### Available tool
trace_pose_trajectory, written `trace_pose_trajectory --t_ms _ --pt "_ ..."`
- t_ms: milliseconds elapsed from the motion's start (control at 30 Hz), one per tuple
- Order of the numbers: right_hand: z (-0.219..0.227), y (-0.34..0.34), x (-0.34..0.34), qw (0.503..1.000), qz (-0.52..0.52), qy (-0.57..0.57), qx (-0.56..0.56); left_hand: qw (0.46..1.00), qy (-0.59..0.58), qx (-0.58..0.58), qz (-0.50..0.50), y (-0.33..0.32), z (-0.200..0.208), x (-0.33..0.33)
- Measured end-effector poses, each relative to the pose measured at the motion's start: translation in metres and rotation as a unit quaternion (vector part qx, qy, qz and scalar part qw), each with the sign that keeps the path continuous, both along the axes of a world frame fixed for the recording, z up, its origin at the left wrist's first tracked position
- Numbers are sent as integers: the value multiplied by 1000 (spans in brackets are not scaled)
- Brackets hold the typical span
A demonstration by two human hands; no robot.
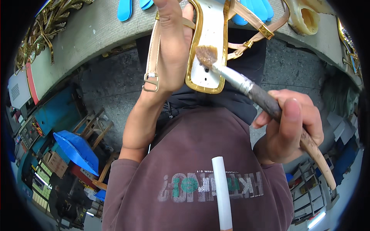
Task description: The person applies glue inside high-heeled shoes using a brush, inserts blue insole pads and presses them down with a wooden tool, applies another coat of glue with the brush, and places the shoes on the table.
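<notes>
A sandal [210,23] with a white footbed, a gold rim and beige straps is held at the upper middle, its rounded end toward me. My left hand [173,46] is closed around its left side, though the fingertips are partly hidden. One strap with a gold buckle [151,81] hangs over that wrist; more buckled straps spread to the right. My right hand [295,123] grips a brush [266,101] by its dark, worn handle. The brush's brown, sticky-looking bristles [207,54] lie over the white footbed near small dark holes; I cannot tell whether they touch.
Blue sole-shaped pads [125,9] lie on the grey worktable [102,32]. A yellowish, crusted container [308,20] stands at the right, and gold strap pieces [46,29] are heaped at the left. A white cigarette-like stick [221,192] juts up in front of my shirt. A blue tub [77,150] is at lower left.
</notes>
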State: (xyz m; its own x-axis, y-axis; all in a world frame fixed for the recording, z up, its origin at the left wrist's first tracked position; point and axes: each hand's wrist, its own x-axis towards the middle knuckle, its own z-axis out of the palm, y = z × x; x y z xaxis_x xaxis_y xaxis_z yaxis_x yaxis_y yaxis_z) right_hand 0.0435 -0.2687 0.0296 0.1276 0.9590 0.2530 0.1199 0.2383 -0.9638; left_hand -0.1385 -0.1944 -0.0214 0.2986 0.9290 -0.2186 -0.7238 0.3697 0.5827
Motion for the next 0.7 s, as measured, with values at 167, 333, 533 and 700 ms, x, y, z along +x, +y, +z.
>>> trace_pose_trajectory --t_ms 167,333,533,700 --pt "0 -8 6 998 54 -6 22 986 160 20 39 0 3 1" --pt "5 -6 14 994 93 -46 43 993 61 91 -42 5 -13 -12" --pt "-4 25 17 992 26 -87 82 976 215 18 12 -6 4 3" --pt "-12 29 5 992 41 -103 67 979 203 5 -2 -11 -11 -2"
